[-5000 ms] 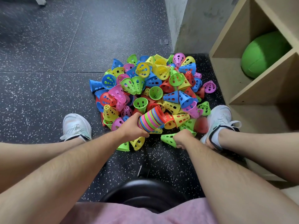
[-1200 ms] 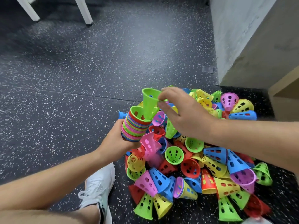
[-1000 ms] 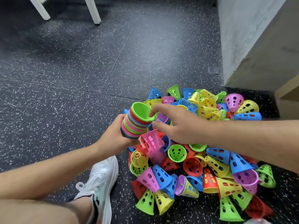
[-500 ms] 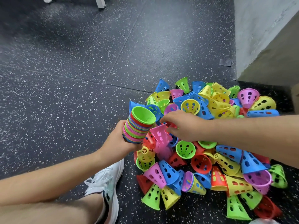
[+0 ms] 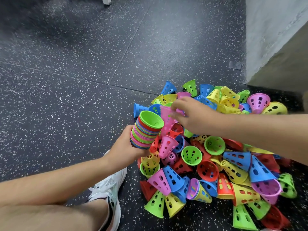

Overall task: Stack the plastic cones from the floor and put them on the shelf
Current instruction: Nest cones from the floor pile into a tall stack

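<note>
My left hand (image 5: 126, 147) grips a tall stack of nested cones (image 5: 146, 130) of many colours, with a green cone on top and its mouth facing up. My right hand (image 5: 191, 114) holds a pink cone (image 5: 167, 119) by its rim, lifted just to the right of the stack's top and blurred by motion. Below both hands a pile of loose cones (image 5: 216, 155) in green, yellow, blue, red and pink covers the floor. The shelf is out of view.
Dark speckled rubber floor (image 5: 75, 80) stretches left and beyond the pile. A grey concrete wall corner (image 5: 270, 39) rises at the upper right. My left leg and white shoe (image 5: 108, 194) lie at the lower left, close to the pile.
A green cone went onto the stack. My right hand then dipped into the pile, took a pink cone and has raised it up beside the stack's top.
</note>
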Demonstrator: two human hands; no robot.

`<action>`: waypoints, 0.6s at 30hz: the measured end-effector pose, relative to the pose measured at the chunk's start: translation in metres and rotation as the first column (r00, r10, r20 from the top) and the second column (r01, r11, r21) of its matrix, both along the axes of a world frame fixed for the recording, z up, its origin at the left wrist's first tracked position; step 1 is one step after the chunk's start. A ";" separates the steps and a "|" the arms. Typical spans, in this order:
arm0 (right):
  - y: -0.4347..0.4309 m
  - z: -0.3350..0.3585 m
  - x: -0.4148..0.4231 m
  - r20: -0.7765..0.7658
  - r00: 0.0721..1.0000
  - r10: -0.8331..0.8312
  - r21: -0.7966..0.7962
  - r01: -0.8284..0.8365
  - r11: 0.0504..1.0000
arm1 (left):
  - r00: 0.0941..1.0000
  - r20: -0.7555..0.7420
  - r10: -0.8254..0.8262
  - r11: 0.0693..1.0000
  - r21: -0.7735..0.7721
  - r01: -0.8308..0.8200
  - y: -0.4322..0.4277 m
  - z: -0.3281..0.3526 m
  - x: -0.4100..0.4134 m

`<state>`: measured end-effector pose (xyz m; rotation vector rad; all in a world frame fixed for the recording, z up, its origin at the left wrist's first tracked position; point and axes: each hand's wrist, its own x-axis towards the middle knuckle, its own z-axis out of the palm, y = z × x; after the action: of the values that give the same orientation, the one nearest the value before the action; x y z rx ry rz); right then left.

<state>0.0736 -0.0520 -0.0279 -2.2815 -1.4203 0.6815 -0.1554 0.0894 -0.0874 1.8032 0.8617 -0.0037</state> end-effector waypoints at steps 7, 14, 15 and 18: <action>-0.029 0.028 -0.008 0.017 0.995 -0.102 0.388 0.087 0.918 | 1.000 0.004 0.001 1.000 0.020 -0.001 -0.007 0.006 0.011; -0.019 0.023 -0.029 -0.012 0.999 0.034 0.346 -0.027 0.938 | 1.000 0.009 -0.009 1.000 -0.014 0.010 -0.007 0.008 0.005; -0.015 0.023 -0.031 -0.014 0.999 0.046 0.341 -0.038 0.939 | 1.000 0.009 -0.004 1.000 -0.017 0.005 -0.006 0.008 0.002; -0.005 0.021 -0.040 -0.031 0.996 0.078 0.351 -0.062 0.934 | 1.000 0.014 0.022 0.999 -0.034 -0.022 0.000 0.011 -0.006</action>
<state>0.0336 -0.0566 -0.0065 -1.9371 -1.4745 0.4525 -0.1611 0.0890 -0.0767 1.7603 0.8663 0.0093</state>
